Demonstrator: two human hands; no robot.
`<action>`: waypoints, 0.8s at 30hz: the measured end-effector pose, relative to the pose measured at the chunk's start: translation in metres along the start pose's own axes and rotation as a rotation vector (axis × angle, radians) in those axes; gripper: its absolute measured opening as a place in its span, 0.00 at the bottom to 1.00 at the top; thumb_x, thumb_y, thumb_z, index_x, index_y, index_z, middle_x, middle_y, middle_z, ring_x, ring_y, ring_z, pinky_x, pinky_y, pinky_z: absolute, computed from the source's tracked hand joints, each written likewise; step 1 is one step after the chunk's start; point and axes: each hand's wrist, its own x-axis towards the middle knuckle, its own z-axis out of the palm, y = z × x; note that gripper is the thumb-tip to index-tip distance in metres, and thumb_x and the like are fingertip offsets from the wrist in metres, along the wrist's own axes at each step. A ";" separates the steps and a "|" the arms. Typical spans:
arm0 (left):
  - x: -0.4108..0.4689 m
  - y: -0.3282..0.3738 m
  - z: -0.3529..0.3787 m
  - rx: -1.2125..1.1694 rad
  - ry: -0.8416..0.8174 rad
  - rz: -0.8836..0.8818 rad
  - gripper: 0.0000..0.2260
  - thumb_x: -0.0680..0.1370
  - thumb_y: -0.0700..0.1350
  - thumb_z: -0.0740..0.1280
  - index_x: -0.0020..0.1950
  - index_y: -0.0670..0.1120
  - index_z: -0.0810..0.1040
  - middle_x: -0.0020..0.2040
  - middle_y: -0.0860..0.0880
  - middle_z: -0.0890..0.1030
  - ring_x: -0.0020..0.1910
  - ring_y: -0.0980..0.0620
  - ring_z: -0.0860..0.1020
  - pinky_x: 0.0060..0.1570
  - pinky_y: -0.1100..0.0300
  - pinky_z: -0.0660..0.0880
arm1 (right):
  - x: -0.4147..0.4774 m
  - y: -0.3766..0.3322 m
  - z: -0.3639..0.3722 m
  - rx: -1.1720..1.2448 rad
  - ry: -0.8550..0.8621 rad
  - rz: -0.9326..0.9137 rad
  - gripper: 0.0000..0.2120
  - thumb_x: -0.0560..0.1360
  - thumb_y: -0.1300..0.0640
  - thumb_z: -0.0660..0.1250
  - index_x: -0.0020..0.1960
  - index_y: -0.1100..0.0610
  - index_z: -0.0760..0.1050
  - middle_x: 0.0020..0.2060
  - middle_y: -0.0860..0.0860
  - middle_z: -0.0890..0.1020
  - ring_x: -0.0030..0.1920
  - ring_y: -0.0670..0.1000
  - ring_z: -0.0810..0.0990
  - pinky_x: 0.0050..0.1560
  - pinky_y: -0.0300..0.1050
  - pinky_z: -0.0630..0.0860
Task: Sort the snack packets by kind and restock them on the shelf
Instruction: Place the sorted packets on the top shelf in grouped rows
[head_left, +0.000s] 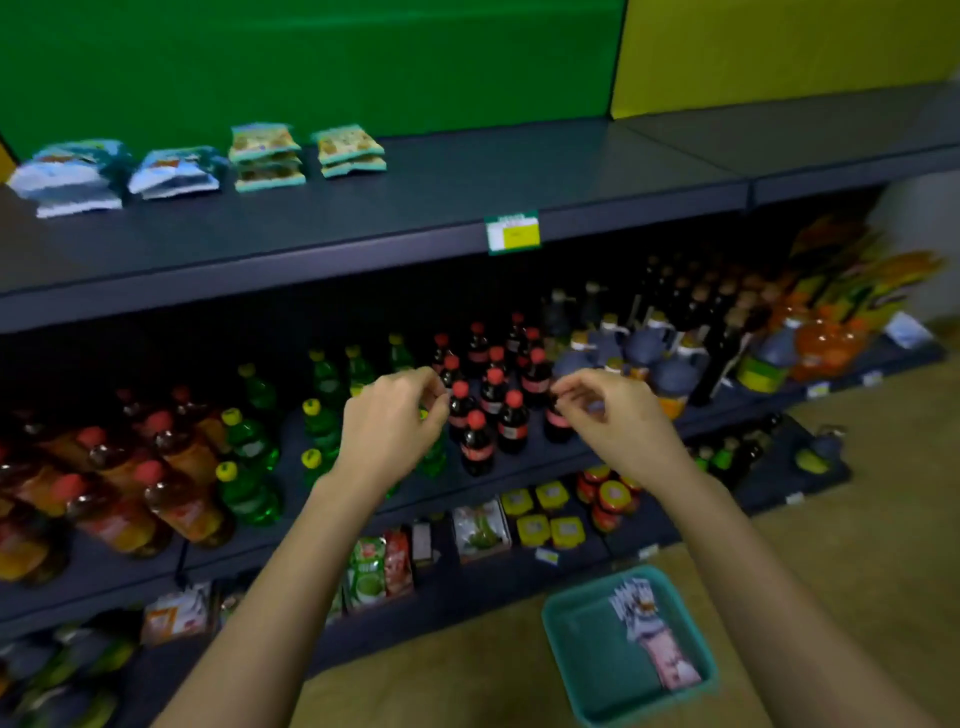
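Observation:
On the dark top shelf (467, 182) lie sorted stacks of snack packets: two blue-and-white piles (67, 176) (176, 171) at the far left, then two teal-edged piles with a yellow picture (266, 156) (350, 150). A teal basket (576, 649) on the floor at lower right holds a black-and-white packet (636, 605) and a pink packet (670, 662). My left hand (395, 421) and my right hand (608, 410) hover side by side in front of the bottle shelf, fingers loosely curled and apart, holding nothing.
Below the top shelf stand cola bottles (493, 405), green bottles (249, 447) and orange drink bottles (119, 493). Lower shelves carry jars and pouches. A green-yellow price tag (511, 232) hangs on the top shelf's edge. The floor to the right is tan.

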 end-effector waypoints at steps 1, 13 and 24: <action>-0.006 0.009 0.013 -0.005 -0.037 0.002 0.08 0.77 0.50 0.62 0.50 0.48 0.78 0.45 0.51 0.82 0.48 0.45 0.79 0.38 0.57 0.69 | -0.014 0.019 -0.002 -0.007 -0.005 0.036 0.09 0.77 0.56 0.64 0.55 0.55 0.78 0.47 0.50 0.81 0.48 0.48 0.79 0.49 0.45 0.77; -0.082 0.155 0.214 0.091 -0.484 -0.140 0.09 0.78 0.49 0.59 0.52 0.47 0.77 0.52 0.46 0.81 0.53 0.41 0.78 0.46 0.53 0.72 | -0.133 0.266 -0.043 -0.085 -0.191 0.323 0.11 0.72 0.64 0.65 0.52 0.57 0.79 0.47 0.54 0.84 0.48 0.56 0.82 0.50 0.52 0.78; -0.154 0.225 0.354 0.039 -0.613 -0.563 0.09 0.76 0.47 0.60 0.52 0.50 0.77 0.52 0.48 0.82 0.53 0.43 0.79 0.47 0.56 0.74 | -0.175 0.446 -0.054 -0.118 -0.418 0.489 0.11 0.72 0.63 0.67 0.53 0.55 0.79 0.48 0.51 0.85 0.49 0.53 0.83 0.50 0.48 0.77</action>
